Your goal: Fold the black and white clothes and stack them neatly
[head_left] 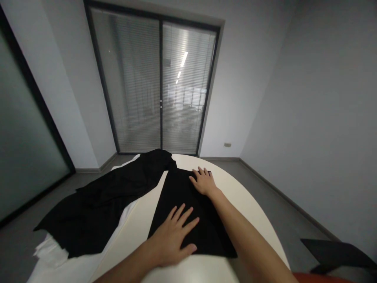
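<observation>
A piece of black cloth [188, 190] lies flat on the white table, looking like a folded garment; its exact kind I cannot make out. My left hand [173, 236] rests palm down on its near left part, fingers spread. Farther off, my right hand [204, 181] lies on the cloth's far right corner, its fingers also apart. Neither hand grips anything. Left of the cloth, a heap of more black fabric [108, 196] spreads along the table's left side, with white fabric [51, 251] showing from under it.
The round white table [250, 212] curves away on the right. A dark chair part [338, 253] and a red surface [318, 278] stand at the lower right. Beyond the table are a glass partition with blinds [132, 90] and grey walls.
</observation>
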Demonstrator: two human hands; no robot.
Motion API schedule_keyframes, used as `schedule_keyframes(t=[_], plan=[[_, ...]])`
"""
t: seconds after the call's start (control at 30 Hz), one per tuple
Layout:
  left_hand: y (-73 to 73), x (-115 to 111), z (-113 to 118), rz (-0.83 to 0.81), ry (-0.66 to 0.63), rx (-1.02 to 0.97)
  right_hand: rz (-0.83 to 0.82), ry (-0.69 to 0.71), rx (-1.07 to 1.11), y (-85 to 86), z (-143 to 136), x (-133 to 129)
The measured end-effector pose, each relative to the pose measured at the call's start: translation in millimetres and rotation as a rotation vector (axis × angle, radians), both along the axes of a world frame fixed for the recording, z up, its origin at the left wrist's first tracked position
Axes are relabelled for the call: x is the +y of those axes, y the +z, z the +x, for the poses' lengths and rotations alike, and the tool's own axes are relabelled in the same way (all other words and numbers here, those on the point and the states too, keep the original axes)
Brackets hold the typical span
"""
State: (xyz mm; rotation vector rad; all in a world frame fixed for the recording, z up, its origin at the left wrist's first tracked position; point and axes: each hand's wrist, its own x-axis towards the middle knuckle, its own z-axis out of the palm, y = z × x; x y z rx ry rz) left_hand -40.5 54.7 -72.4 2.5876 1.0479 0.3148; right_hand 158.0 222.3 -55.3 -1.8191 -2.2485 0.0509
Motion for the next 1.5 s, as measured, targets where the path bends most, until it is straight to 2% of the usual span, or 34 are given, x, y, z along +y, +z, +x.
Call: schedule_keyframes(t=[0.1, 0.17, 0.23, 0.33, 0.43, 0.6, 0.7, 0.8, 0.97, 1.03, 1.13, 1.23, 1.3, 1.5], plan=[[1.3, 1.1, -0.4, -0.015, 0.0, -0.008, -0.104, -0.132, 0.03, -21.7, 7.1, 20.0], [0.9, 1.6, -0.7, -0.01, 0.0, -0.016, -0.143, -0.164, 0.061, -37.1, 14.4, 27.3], [0.1, 1.9, -0.9, -0.005, -0.003, -0.019, -0.15, -0.16, 0.078, -44.7, 18.7, 31.9], [-0.8, 2.0, -0.4, -0.007, 0.001, -0.01, -0.233, -0.167, 0.064, -39.7, 15.7, 35.9], [-1.2, 1.5, 0.1, -0.015, 0.01, -0.003, -0.294, -0.251, 0.055, -32.2, 6.1, 34.0], [-1.1, -0.6, 1.4, -0.034, 0.032, -0.028, -0.132, -0.245, 0.088, -42.4, -0.3, 18.8], [1.0, 5.6, 7.3, -0.033, 0.177, -0.059, -0.116, -0.24, 0.091, -46.4, 0.9, 13.9], [6.9, 29.9, 19.0, 0.062, 0.397, -0.071, -0.132, -0.251, 0.094, -44.1, 0.5, 13.9], [20.1, 107.3, 40.0, 0.229, 0.583, 0.017, -0.152, -0.275, 0.096, -41.3, -0.7, 14.6], [17.5, 137.3, 42.8, 0.296, 0.632, 0.024, -0.162, -0.277, 0.098, -42.1, -0.1, 14.6], [-0.5, 167.7, 38.4, 0.235, 0.664, 0.07, -0.168, -0.272, 0.104, -43.9, 1.7, 15.6], [-23.5, 182.1, 29.6, 0.16, 0.724, 0.095, -0.165, -0.266, 0.114, -44.5, 3.3, 17.4], [-33.6, 186.9, 25.2, 0.141, 0.74, 0.095, -0.164, -0.265, 0.119, -44.2, 4.0, 18.1], [-39.1, 191.4, 23.8, 0.139, 0.777, 0.062, -0.184, -0.258, 0.125, -43.0, 4.4, 18.4]])
